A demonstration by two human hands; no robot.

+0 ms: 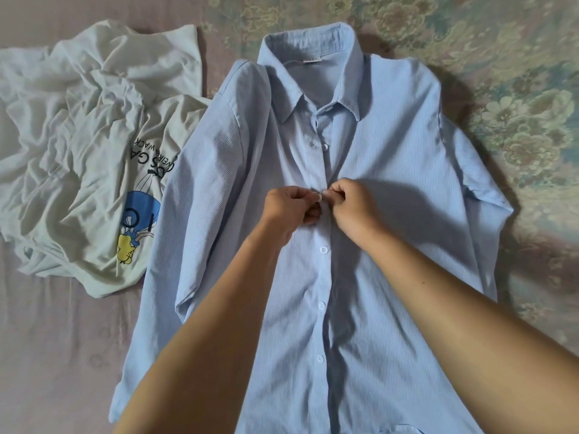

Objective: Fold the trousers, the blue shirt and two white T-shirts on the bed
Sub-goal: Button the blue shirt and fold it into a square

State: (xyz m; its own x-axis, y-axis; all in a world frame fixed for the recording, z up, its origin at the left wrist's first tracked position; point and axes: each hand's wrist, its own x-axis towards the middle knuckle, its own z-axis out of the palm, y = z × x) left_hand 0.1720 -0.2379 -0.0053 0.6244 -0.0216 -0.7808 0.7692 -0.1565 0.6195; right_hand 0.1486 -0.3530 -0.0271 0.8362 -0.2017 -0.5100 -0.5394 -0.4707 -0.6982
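Note:
The blue shirt (391, 170) lies spread out, front up, in the middle of the bed with its collar at the far end and its sleeves down its sides. My left hand (289, 206) and my right hand (352, 203) meet at the button placket at chest height, each pinching one edge of the shirt front around a button. Several buttons below them are fastened. To the left, a heap of crumpled white T-shirts (78, 126) shows a cartoon print and black lettering; I cannot tell how many garments it holds. No trousers are in view.
The bed (56, 355) has a plain mauve sheet at the left and front. A floral-patterned cover (517, 73) lies along the far and right side.

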